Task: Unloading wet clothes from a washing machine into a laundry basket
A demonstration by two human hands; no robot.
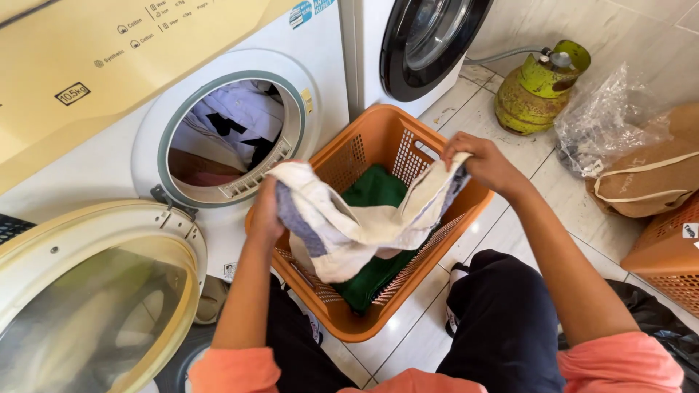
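A cream and blue-grey garment (349, 225) hangs stretched between both my hands above an orange laundry basket (378, 135). My left hand (266, 211) grips its left end next to the washer opening. My right hand (477, 160) grips its right end over the basket's far rim. A green cloth (375, 189) lies inside the basket under the garment. The front-loading washing machine (233, 138) stands to the left with its round door (98, 291) swung open, and white, purple and dark clothes (233, 120) fill the drum.
A second machine with a dark round door (429, 40) stands behind the basket. A green gas cylinder (535, 87), a clear plastic bag (608, 116), a brown bag (655, 175) and another orange basket (666, 255) sit on the tiled floor at right.
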